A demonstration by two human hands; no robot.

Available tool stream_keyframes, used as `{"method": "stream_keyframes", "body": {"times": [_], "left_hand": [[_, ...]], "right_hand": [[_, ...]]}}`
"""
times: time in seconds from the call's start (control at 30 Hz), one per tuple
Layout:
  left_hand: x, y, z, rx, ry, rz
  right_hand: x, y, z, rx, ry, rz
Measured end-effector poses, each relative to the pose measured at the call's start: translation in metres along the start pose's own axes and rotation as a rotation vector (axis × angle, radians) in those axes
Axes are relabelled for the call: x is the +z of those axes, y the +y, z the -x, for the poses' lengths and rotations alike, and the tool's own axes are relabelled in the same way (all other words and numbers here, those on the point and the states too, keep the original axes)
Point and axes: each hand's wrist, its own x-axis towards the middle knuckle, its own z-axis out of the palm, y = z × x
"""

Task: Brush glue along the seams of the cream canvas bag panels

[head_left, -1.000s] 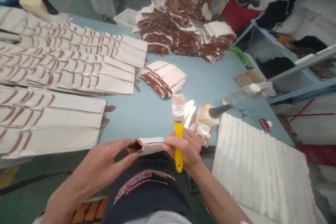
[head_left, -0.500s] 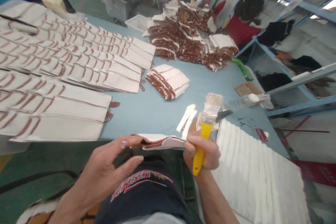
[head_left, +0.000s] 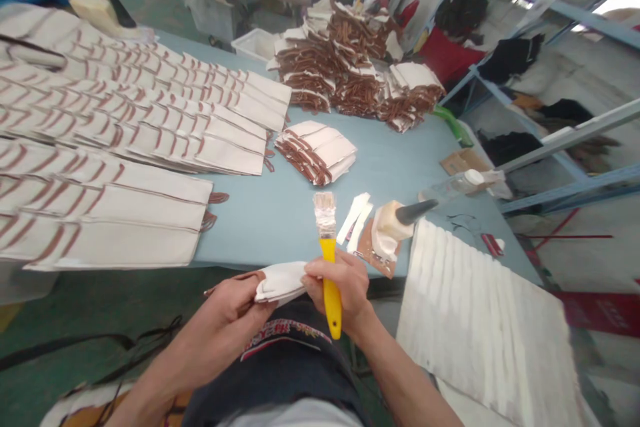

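At the table's front edge, a white piece with brown trim (head_left: pixel 284 280) is bent between my two hands. My left hand (head_left: pixel 231 310) is closed on its left end, thumb below and fingers above. With my right hand (head_left: pixel 345 283) I grip a yellow-handled paintbrush (head_left: pixel 329 267), bristles pointing up and away from me, while my fingertips pinch the piece's right end. The bristles look coated in something whitish. Just right of that hand, a pale block-like container with a black spout (head_left: pixel 393 221) rests on a brown patch (head_left: pixel 375 253), beside white strips (head_left: pixel 354 217).
Overlapping rows of white panels with brown trim (head_left: pixel 150 207) cover the table's left side. A small folded bundle (head_left: pixel 317 152) lies mid-table, and tall brown-and-white stacks (head_left: pixel 335 60) stand behind. On the right are white padding strips (head_left: pixel 480 320), a clear bottle (head_left: pixel 453 185) and blue shelving (head_left: pixel 540 167).
My right hand has moved left with the paintbrush, uncovering the container and brown patch. My left hand has closed on the piece, which is now more bent and nearer my body.
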Motion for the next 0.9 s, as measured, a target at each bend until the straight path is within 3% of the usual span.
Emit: {"method": "stream_keyframes", "body": {"times": [0.1,0.2,0.27,0.33,0.6,0.8,0.9], "left_hand": [[-0.003,0.000,0.006,0.100,0.052,-0.043],[-0.003,-0.001,0.011,0.173,0.079,-0.121],[-0.002,-0.004,0.014,0.191,0.124,-0.188],[-0.001,-0.008,0.016,0.202,0.174,-0.259],[0.000,-0.016,0.005,0.393,0.211,-0.578],[0.002,-0.017,-0.002,0.461,0.264,-0.651],[0.004,-0.014,-0.001,0.474,0.275,-0.648]], "right_hand": [[-0.012,-0.010,-0.009,0.266,0.082,-0.148],[-0.028,-0.018,-0.022,0.604,0.281,-0.433],[-0.038,-0.023,-0.030,0.722,0.384,-0.527],[-0.045,-0.030,-0.035,0.765,0.401,-0.505],[-0.040,-0.060,-0.016,0.631,0.250,-0.284],[-0.028,-0.079,-0.016,0.332,0.067,-0.026],[-0.028,-0.080,-0.017,0.298,0.103,-0.048]]}}
